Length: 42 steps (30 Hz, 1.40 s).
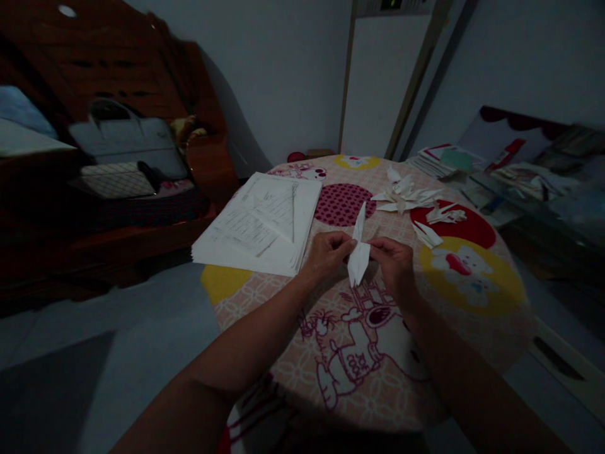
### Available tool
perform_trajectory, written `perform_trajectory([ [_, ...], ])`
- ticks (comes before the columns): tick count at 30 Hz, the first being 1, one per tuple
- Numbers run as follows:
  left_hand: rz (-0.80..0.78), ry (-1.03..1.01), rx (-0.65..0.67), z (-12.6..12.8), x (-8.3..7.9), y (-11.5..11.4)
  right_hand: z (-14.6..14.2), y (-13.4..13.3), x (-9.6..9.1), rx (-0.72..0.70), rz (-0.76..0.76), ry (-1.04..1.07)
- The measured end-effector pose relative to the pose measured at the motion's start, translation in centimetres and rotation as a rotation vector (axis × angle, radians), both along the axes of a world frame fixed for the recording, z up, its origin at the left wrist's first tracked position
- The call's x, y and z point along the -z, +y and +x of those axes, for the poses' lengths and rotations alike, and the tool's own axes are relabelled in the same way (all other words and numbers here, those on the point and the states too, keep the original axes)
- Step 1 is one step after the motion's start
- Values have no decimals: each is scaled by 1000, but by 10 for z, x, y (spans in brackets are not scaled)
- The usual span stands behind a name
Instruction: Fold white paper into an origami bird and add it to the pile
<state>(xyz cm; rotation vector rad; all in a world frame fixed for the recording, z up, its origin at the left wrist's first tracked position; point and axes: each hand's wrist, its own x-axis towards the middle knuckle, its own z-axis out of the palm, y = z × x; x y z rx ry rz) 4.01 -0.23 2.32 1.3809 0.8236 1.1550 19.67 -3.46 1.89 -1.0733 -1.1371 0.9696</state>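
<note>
A folded white paper piece (360, 260) with narrow pointed ends is held upright over the round table, between both hands. My left hand (329, 253) pinches its left side near the middle, thumb on the near face. On the right side, the fingers and thumb of my right hand (393, 261) are closed on the same paper. One slim point rises above my fingers, and the wider end hangs below them. Left of my hands lies a stack of printed paper sheets (227, 243), with a triangular folded sheet (276, 211) on top.
Several folded paper pieces (401, 191) lie at the table's back right, with more paper folds (444, 215) nearby. A patterned cloth (302, 359) covers the table. A wooden bench (208, 157) with bags stands left; a glass shelf (534, 208) with papers stands right.
</note>
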Motion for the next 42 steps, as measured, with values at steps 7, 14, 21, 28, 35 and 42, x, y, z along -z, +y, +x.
perform_trajectory([
  [7, -59, -49, -8, 0, -1, -2, -1, 2, 1, -131, -128, 268],
  [14, -39, 37, -32, -1, -1, -2, 2, 0, -1, -190, -185, 180],
  [21, -113, -32, 7, -2, -3, -2, 0, 1, -4, -117, -144, 124],
  [28, -202, -86, 89, -3, -3, -1, 2, 2, 1, -114, -127, 121],
  [35, -276, -70, 125, 1, -2, -1, 2, -1, 0, -77, -148, 106],
  [42, -241, -79, 124, 1, 2, 0, -1, -4, -1, -82, -151, 102],
])
